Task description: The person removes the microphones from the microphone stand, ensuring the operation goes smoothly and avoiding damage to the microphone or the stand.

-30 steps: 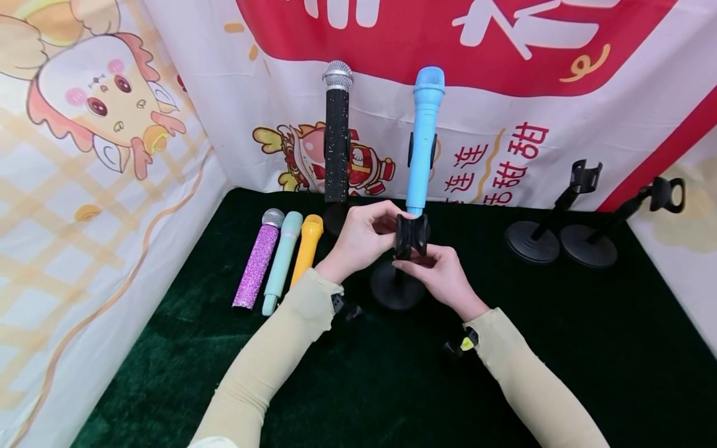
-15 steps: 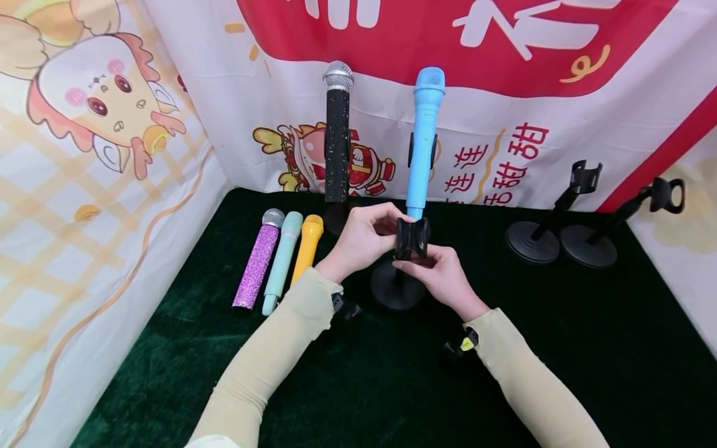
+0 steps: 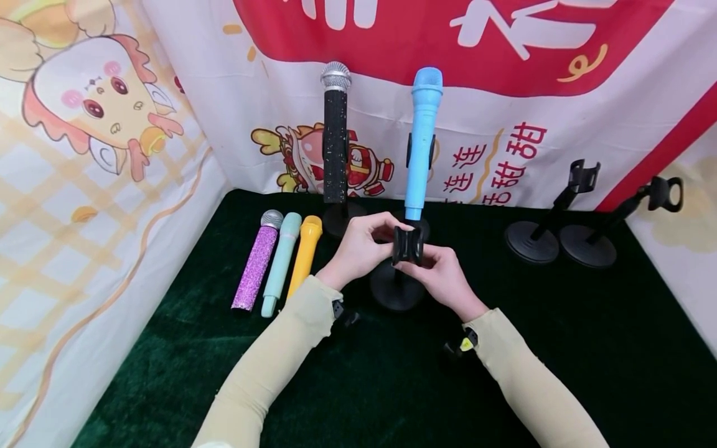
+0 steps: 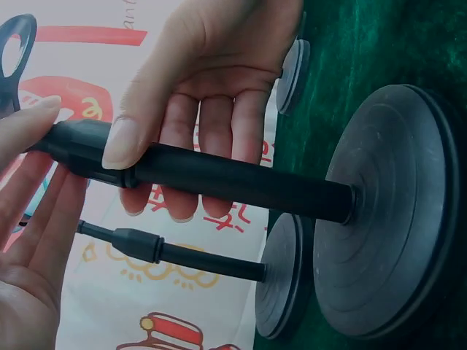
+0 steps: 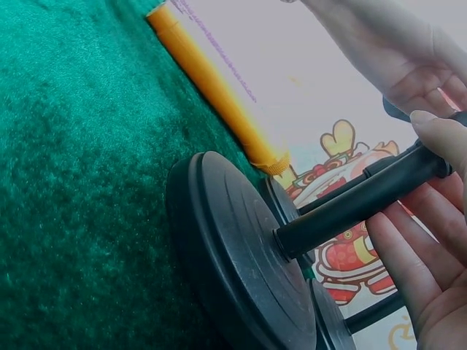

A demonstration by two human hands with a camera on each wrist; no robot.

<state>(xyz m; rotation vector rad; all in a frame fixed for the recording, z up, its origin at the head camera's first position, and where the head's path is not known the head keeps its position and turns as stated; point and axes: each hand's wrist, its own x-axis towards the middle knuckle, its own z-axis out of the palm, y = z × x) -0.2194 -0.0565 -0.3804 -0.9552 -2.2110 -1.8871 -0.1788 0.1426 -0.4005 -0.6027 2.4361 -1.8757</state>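
Note:
A black desktop microphone stand stands upright on its round base [image 3: 396, 291], with its clip [image 3: 407, 246] turned toward me and holding no microphone. Just under the clip, my left hand [image 3: 363, 247] pinches the upper fitting of the stand between thumb and fingers. My right hand [image 3: 448, 281] grips lower down; in the left wrist view its thumb lies on the collar [image 4: 102, 153] at the top of the tube [image 4: 241, 179], fingers behind. Behind them, a light blue microphone [image 3: 422, 140] and a glittery black microphone [image 3: 335, 146] sit upright in stands.
Purple glitter [image 3: 256, 267], mint green [image 3: 280, 264] and yellow [image 3: 305, 249] microphones lie side by side on the green cloth [image 3: 358, 392] at left. Two more black stands [image 3: 531, 241] with bare clips are at the back right. A printed curtain [image 3: 241, 124] hangs behind.
The clip and the upper part of the stand have come down slightly, and the left hand has lowered with them. The right hand stays almost in place, still gripping.

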